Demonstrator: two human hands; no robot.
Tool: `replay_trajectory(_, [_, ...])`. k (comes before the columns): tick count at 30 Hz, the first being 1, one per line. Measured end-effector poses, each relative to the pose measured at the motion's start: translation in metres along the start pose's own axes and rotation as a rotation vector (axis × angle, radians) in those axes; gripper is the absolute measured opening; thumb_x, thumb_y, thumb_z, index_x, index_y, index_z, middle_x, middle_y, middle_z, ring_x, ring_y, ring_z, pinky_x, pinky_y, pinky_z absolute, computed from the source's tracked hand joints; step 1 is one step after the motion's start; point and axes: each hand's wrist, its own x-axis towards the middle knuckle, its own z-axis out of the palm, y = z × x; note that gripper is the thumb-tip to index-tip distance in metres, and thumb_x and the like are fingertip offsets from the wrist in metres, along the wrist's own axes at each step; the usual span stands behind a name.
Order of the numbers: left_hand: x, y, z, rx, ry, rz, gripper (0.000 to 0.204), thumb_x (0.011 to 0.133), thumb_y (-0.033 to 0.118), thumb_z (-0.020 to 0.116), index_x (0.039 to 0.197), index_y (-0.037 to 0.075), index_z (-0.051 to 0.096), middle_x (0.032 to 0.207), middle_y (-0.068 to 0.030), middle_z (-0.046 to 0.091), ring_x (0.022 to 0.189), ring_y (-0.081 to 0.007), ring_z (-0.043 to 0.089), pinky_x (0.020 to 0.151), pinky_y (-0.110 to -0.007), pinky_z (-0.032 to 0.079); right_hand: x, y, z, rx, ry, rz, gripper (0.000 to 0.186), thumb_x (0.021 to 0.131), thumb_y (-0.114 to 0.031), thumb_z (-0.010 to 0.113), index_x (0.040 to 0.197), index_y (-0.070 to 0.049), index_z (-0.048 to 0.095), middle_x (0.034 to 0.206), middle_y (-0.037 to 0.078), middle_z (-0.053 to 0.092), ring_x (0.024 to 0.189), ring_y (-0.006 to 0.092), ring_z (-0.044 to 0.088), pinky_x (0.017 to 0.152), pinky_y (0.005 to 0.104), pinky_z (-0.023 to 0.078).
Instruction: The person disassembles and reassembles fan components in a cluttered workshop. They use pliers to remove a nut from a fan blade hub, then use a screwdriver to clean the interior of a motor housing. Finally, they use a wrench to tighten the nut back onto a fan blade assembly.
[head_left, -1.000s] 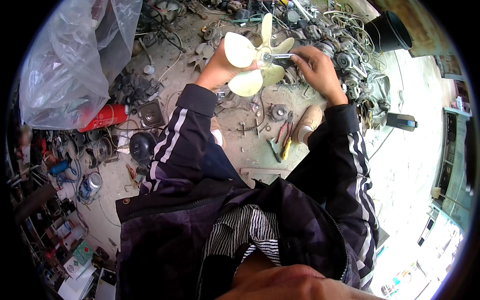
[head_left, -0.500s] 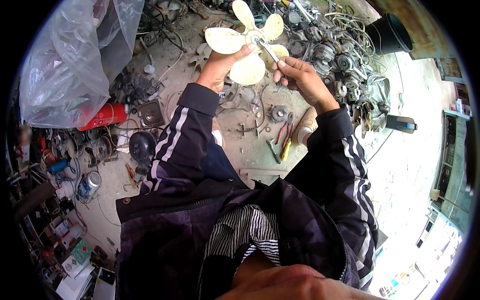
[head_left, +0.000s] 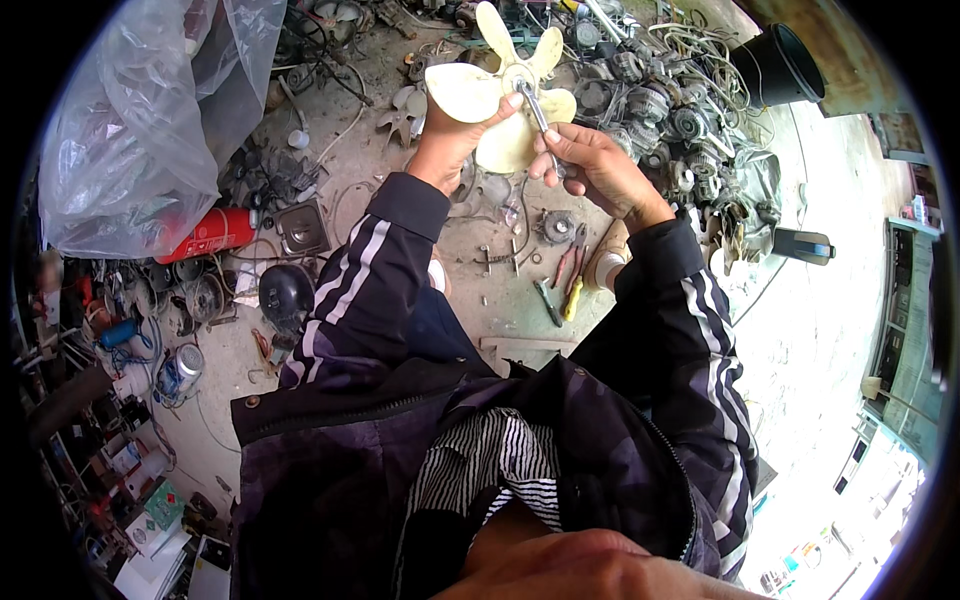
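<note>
A pale yellow fan blade [head_left: 506,142] with several broad petals is held up over the floor, tilted. My left hand [head_left: 447,145] grips it from the left, the thumb lying near the hub and the other fingers hidden behind. In my right hand [head_left: 597,165] is a silver wrench [head_left: 537,112], pinched near its lower end. The wrench's upper end meets the metal fitting at the hub's middle. Below, on the floor between my feet, lie pliers with red handles [head_left: 566,268], a yellow-handled tool [head_left: 573,298] and a round dark motor part [head_left: 556,227].
A heap of small motors [head_left: 650,105] and cables lies at the far right, by a black bucket [head_left: 780,68]. On the left are a clear plastic bag [head_left: 135,140], a red cylinder [head_left: 212,233], a metal pan [head_left: 301,228] and a dark round shell [head_left: 286,297].
The fan blade has shifted slightly right and tilted, with my left hand following. My right hand has moved a little left and down, and the wrench now stands steeper.
</note>
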Motion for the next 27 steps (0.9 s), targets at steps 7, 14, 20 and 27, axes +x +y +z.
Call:
replay_trajectory(7, [0.000, -0.006, 0.001, 0.019, -0.010, 0.066, 0.040, 0.072, 0.013, 0.083, 0.100, -0.001, 0.059, 0.095, -0.0070, 0.066, 0.084, -0.0140, 0.064, 0.073, -0.028, 0.053, 0.000, 0.003, 0.005, 0.032, 0.026, 0.055, 0.025, 0.099, -0.028, 0.050, 0.102, -0.006, 0.062, 0.089, 0.005, 0.069, 0.074, 0.0062, 0.062, 0.050, 0.0160, 0.038])
replay_trajectory(14, [-0.007, 0.012, -0.010, 0.150, -0.110, -0.016, 0.043, 0.072, 0.019, 0.083, 0.104, 0.001, 0.060, 0.095, -0.0040, 0.066, 0.083, -0.0114, 0.063, 0.073, -0.027, 0.052, -0.003, -0.005, -0.023, -0.457, 0.049, -0.066, 0.029, 0.099, -0.032, 0.050, 0.096, -0.008, 0.067, 0.076, -0.002, 0.063, 0.063, 0.0034, 0.051, 0.053, 0.0174, 0.033])
replay_trajectory(20, [-0.001, 0.015, -0.017, 0.350, -0.240, 0.071, 0.041, 0.070, 0.019, 0.085, 0.098, 0.002, 0.061, 0.090, -0.0020, 0.065, 0.079, -0.0104, 0.061, 0.072, -0.026, 0.052, -0.006, -0.011, -0.037, -0.917, 0.367, -0.329, 0.029, 0.093, -0.027, 0.060, 0.100, -0.001, 0.069, 0.063, 0.001, 0.056, 0.059, 0.0087, 0.048, 0.056, 0.0262, 0.041])
replay_trajectory(27, [-0.003, 0.016, -0.016, 0.171, -0.169, -0.005, 0.042, 0.073, 0.019, 0.082, 0.104, 0.002, 0.060, 0.096, -0.0036, 0.066, 0.086, -0.0116, 0.063, 0.075, -0.028, 0.052, -0.008, -0.016, -0.039, -0.587, 0.243, -0.264, 0.032, 0.098, -0.030, 0.052, 0.095, -0.003, 0.067, 0.066, -0.001, 0.055, 0.059, 0.0058, 0.044, 0.056, 0.0226, 0.035])
